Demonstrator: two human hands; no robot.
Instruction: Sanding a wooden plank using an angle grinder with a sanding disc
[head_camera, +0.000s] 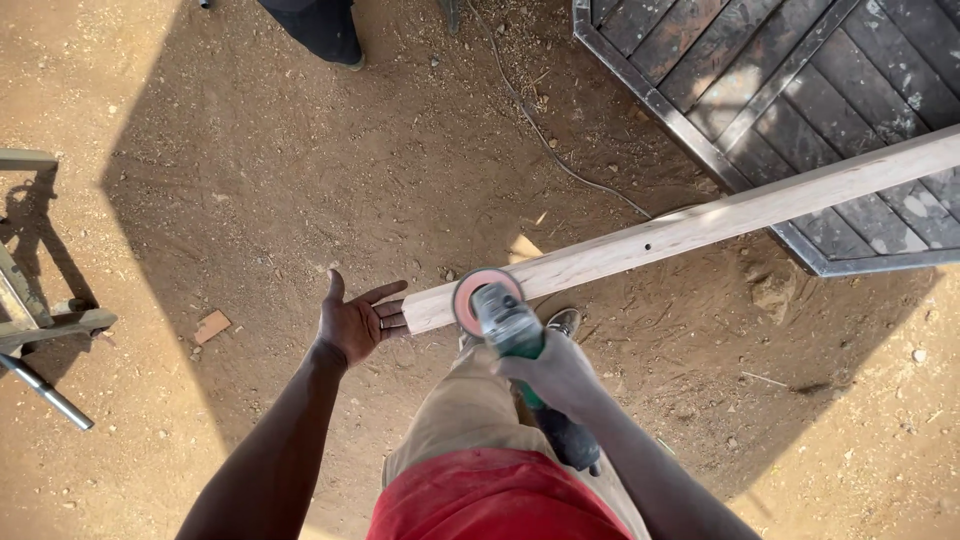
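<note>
Sandy brown dirt ground (300, 180) fills most of the frame, littered with wood chips and part sunlit, part in shadow. At the upper right lies a dark metal gate panel (800, 90) with slanted slats, its frame corner reaching down toward the right middle. Across it, from the right edge down to the centre, runs a long pale wooden beam (720, 222), its left end raised off the ground and a small hole showing partway along it. At the left edge stands a grey metal stand (40, 320), only partly seen, with a pipe slanting from it. At the top centre a second person's dark trouser leg and shoe (320, 30) stand on the dirt. A thin cable (560, 150) snakes over the ground from the top centre toward the beam. The right hand (555, 375) is clasped around the body of a green angle grinder (510, 325), whose round pinkish sanding disc (478, 300) meets the beam just beside its left end. The left hand (355, 322) is spread wide, palm open, fingertips touching the beam's end face. A small flat reddish scrap (211, 326) lies on the dirt at the middle left.
</note>
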